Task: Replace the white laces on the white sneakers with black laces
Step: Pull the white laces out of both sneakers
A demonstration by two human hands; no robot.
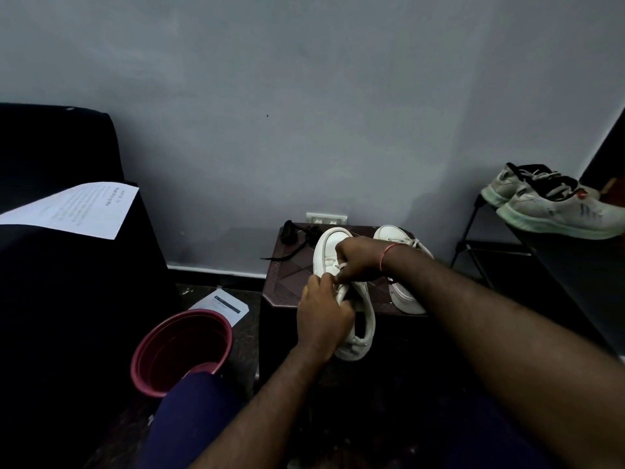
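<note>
At the far left I count one printed sheet (67, 209) lying on a black seat (50, 154). One red bucket (182, 350) stands on the floor just beside my knee, with a second sheet (225, 304) on the floor behind it. Next comes the dark bench (287, 286). At its far left corner the black laces (297, 236) lie in one loose bundle with an end trailing; how many are in it I cannot tell.

There are two white sneakers. The near sneaker (329, 252) points its toe at the wall and its heel hangs over the bench's front edge. My left grip (324, 316) is curled round this shoe's side by the collar. My right grip (360, 258), with one pink thread (387, 255) at the wrist, pinches the white lace (341, 267) at the eyelets, fingers drawn tight. The second sneaker (402, 292) lies just right of it on the bench, partly behind my forearm, with white lacing showing at its top.

At the far right, a black rack (473, 238) carries two grey sneakers (554, 211) with dark laces.
</note>
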